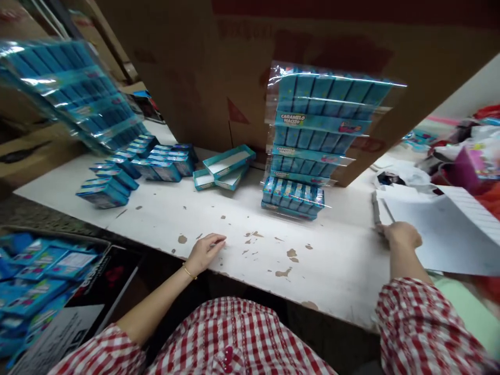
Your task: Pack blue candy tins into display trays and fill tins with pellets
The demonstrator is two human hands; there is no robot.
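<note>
My left hand [205,253] rests at the front edge of the white table [234,224], its fingers curled together; what they hold, if anything, is too small to name. At the right, my right hand [402,236] is closed at the left edge of a stack of white sheets [449,224]; the exact thing between its fingers is unclear. Wrapped stacks of blue boxes [320,125] stand between the hands, farther back. Beyond my left hand are open blue trays [228,161] and small blue boxes [164,161].
Behind the table rises a large cardboard box [187,67]. More wrapped blue packs [78,94] lean at the back left. A carton of blue boxes [42,276] sits low at the left. Bags and a pink box [474,164] crowd the right side.
</note>
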